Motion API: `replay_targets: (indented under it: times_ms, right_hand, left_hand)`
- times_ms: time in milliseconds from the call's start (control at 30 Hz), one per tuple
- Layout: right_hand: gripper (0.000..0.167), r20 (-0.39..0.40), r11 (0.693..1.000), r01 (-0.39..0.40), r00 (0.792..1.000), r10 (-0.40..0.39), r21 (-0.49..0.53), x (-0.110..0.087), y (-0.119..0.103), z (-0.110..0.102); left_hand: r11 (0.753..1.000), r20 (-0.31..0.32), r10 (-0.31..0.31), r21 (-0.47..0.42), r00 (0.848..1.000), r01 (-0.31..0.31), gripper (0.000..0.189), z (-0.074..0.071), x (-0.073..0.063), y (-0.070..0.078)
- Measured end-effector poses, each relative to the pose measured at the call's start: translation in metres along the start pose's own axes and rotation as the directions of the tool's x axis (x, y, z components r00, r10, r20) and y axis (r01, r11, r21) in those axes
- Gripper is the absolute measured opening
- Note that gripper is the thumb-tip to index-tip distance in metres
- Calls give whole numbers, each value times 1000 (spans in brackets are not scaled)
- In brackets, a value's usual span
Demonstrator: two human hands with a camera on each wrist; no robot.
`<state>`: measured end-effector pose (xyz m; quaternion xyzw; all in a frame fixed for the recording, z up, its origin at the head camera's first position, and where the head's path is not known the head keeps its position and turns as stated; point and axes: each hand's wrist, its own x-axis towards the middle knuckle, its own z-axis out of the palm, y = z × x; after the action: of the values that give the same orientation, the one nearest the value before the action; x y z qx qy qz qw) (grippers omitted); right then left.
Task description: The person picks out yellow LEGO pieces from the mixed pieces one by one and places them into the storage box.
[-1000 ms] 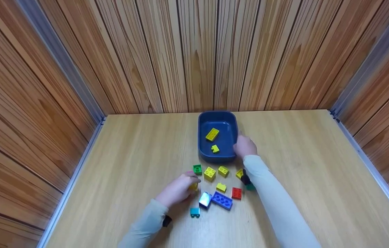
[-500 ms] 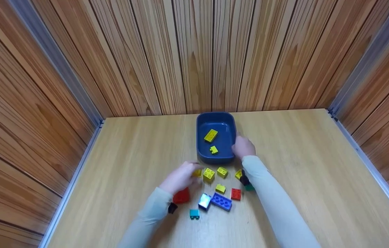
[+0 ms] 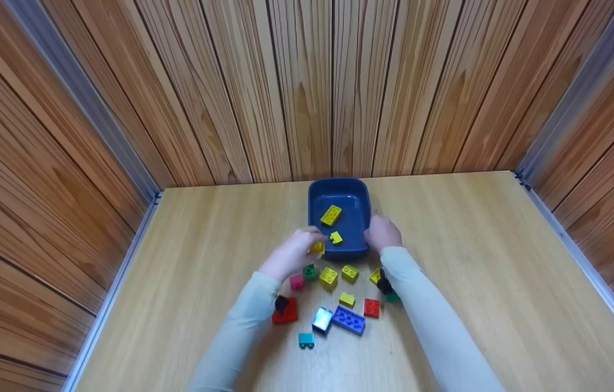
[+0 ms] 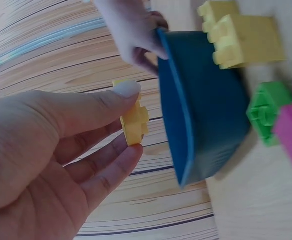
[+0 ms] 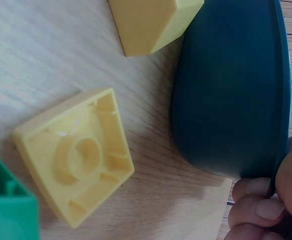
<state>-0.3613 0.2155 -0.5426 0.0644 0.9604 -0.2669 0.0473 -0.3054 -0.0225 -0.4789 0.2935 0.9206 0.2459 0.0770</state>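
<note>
My left hand [image 3: 295, 252] pinches a yellow toy brick [image 4: 132, 122] between thumb and fingertips, close to the near left corner of a dark blue bin [image 3: 346, 253]. My right hand [image 3: 385, 234] grips the bin's right rim, thumb on one side and fingers curled on the other in the right wrist view. Inside the bin lie a longer yellow brick [image 3: 331, 215] and a small yellow brick [image 3: 336, 238]. Just in front of it, a yellow block [image 3: 329, 278] and a smaller yellow brick [image 3: 350, 273] rest on the table. A hollow-side-up yellow brick [image 5: 80, 155] lies below my right wrist.
Around my left forearm are a green brick [image 3: 309, 272], a pink brick [image 3: 296, 282] and a red piece [image 3: 285, 311]. Nearer lie a blue brick [image 3: 349, 319], a shiny-topped block [image 3: 322, 320], a teal brick [image 3: 306, 341], a red brick [image 3: 372, 308] and a yellow piece [image 3: 347, 299].
My left hand has carried the yellow brick from among the loose bricks forward to the bin, uncovering the red, pink and green pieces. My right hand has kept its grip on the rim.
</note>
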Motion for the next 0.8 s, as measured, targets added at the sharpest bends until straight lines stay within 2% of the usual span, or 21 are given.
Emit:
replay_targets:
  times_ms: [100, 233, 467, 633, 800]
  right_hand:
    - [60, -5, 1000, -9, 1000, 9, 4, 0, 1, 1]
    - [61, -26, 999, 14, 1000, -15, -28, 2, 2, 2]
    - [62, -23, 999, 16, 1000, -17, -39, 1, 4, 1]
    - [62, -26, 1000, 9, 1000, -10, -27, 0, 3, 2]
    - [59, -13, 1000, 4, 1000, -4, 0, 0, 0, 2]
  left_hand:
    - [1000, -22, 14, 15, 1000, -14, 39, -6, 12, 6]
    - [1000, -39, 4, 24, 999, -3, 39, -13, 28, 13]
    - [1000, -51, 9, 17, 999, -8, 36, -20, 60, 19]
    - [998, -62, -48, -48, 997, 45, 35, -20, 81, 17]
    - [986, -53, -130, -111, 990, 124, 35, -12, 98, 15]
